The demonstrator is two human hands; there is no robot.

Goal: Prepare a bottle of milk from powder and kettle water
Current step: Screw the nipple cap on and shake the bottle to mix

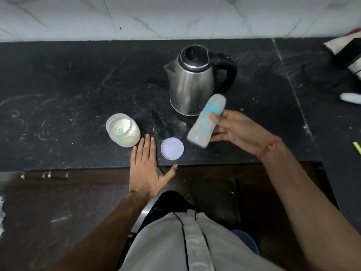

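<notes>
The bottle [207,121] is held clear of the surface [78,85] in the right hand [234,130], fingers curled around its mid-body. Its long axis is tilted, upper end toward the kettle [192,81], lower end toward the lid [172,148]; motion blur hides whether it is capped. The open powder jar [123,130], with a scoop inside, stands left of the bottle, well apart from it. The left hand [146,169] lies flat and empty, fingers extended, fingertips just beside the jar. Judgement: the left hand is nearer the jar; the kettle handle faces right, so the bottle-holding hand has the shorter reach.
</notes>
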